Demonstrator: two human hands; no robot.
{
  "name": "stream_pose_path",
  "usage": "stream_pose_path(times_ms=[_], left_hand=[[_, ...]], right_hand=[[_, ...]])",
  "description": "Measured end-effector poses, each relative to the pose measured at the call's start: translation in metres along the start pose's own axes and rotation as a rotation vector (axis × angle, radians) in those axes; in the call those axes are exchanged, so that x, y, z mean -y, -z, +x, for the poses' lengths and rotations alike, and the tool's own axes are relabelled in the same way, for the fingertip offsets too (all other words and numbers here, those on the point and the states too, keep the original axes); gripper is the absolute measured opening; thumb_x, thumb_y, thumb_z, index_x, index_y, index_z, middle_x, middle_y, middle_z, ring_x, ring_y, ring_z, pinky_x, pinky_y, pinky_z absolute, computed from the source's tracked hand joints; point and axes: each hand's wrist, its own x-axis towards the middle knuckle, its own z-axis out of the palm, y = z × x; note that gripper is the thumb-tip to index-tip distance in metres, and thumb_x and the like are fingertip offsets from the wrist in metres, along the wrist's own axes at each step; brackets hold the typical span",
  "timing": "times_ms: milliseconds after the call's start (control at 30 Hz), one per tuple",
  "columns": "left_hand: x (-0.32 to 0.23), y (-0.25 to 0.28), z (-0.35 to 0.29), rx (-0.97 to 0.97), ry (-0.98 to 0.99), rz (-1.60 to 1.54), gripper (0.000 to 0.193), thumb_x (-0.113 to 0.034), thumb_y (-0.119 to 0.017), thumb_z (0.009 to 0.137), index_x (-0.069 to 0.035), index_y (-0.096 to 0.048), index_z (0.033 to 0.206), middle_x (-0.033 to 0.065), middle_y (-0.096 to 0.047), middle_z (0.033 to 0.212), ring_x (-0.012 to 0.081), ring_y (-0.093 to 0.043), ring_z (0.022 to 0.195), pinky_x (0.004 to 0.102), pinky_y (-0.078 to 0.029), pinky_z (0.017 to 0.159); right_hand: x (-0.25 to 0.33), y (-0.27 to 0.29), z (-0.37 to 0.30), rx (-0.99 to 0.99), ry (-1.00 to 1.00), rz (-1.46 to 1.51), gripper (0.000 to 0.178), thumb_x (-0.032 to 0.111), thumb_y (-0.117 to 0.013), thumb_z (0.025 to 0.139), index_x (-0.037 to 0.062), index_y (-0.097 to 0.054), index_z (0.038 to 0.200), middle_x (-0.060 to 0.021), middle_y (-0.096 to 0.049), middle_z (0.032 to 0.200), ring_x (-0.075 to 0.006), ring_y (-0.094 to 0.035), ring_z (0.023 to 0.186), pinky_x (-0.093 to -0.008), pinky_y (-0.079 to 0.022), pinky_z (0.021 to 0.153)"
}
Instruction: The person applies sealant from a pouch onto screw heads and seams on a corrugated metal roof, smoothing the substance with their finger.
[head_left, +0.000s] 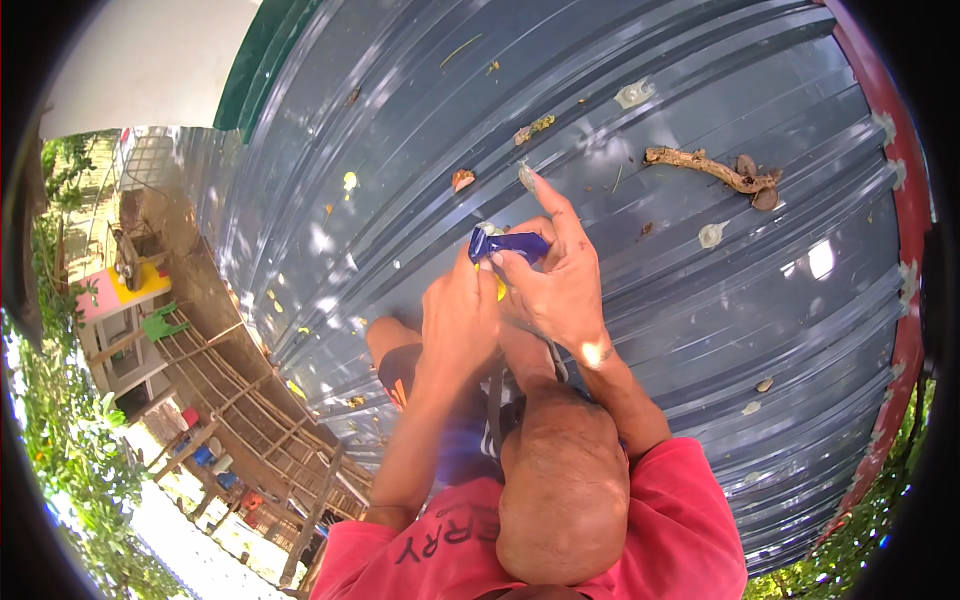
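Note:
A small shiny dark-blue packet (pixel 518 244), soft and crumpled, is held between both hands above the metal roof. Pinched fingers of my left hand (pixel 465 305) hold its left end, where some whitish stuff shows. The thumb and curled fingers of my right hand (pixel 563 275) grip the other end. My right index finger stretches out past the packet, and its tip carries a greyish-white smear (pixel 527 176). Something small and yellow (pixel 501 289) shows just below the packet, partly hidden by the hands; I cannot tell what it is.
The dark ribbed metal roof (pixel 420 170) bears a dry branch (pixel 712 170), leaf bits and whitish translucent patches (pixel 633 93). A red edge strip (pixel 905 270) with more patches bounds the right. Down at left are a pole frame (pixel 250 400) and a green chair (pixel 163 322).

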Motion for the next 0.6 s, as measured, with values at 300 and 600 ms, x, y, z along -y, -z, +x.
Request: stream_pose_path(times_ms=[300,600], left_hand=[[-0.006,0.012,0.004,-0.068,-0.038,-0.100,0.034,-0.027,-0.045,0.109,-0.003,-0.059,0.128,0.0190,-0.070,0.086,0.0318,-0.069,0.077,0.0387,-0.052,0.073],[-0.005,0.027,0.009,0.027,-0.008,-0.071,0.030,-0.027,-0.049,0.109,-0.004,-0.063,0.121,0.0149,-0.065,0.077,0.0221,-0.061,0.068,0.0357,-0.048,0.067]], right_hand=[[0.004,0.025,0.007,0.172,-0.028,0.006,0.067,0.000,-0.069,0.087,0.0011,-0.045,0.149,-0.0099,-0.067,0.111,-0.0128,-0.063,0.094,-0.0293,-0.052,0.084],[0.014,0.045,0.007,0.301,-0.085,0.216,0.053,0.008,-0.066,0.096,-0.0032,-0.049,0.145,-0.0164,-0.057,0.135,-0.0202,-0.053,0.124,-0.0357,-0.046,0.105]])
